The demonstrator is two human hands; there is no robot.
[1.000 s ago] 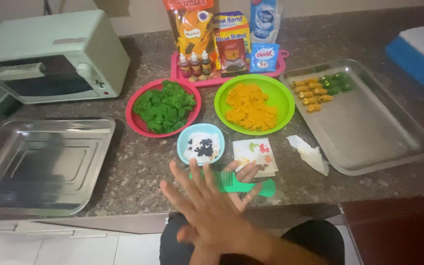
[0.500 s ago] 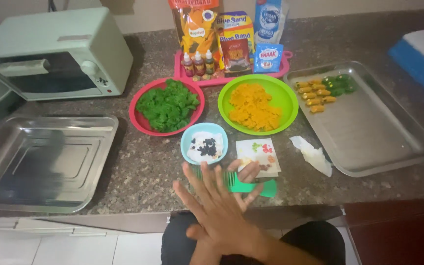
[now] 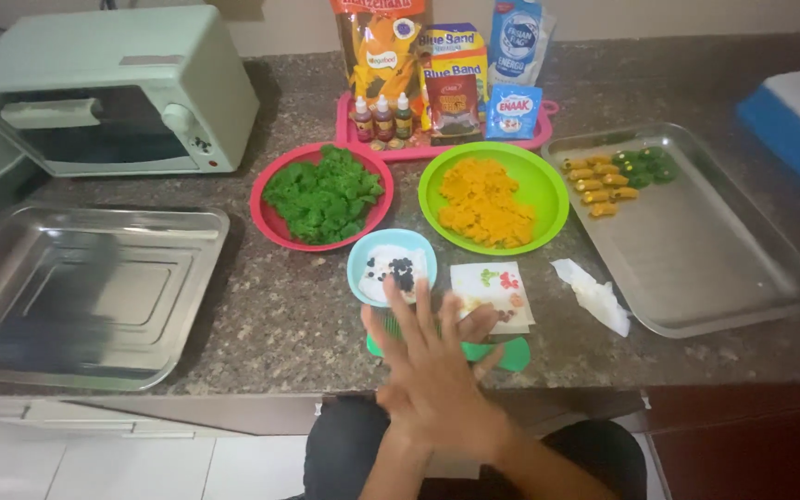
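Both hands point(image 3: 432, 370) press together, fingers spread, holding nothing, above the speckled granite counter point(image 3: 270, 306) edge; white floor tiles point(image 3: 94, 463) show below.

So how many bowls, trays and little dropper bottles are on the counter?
Bowls: 3, a red bowl of green bits, a green bowl of orange bits and a small blue bowl
Metal trays: 2, the left tray and the right tray
Dropper bottles: 3, in a row
Total: 8
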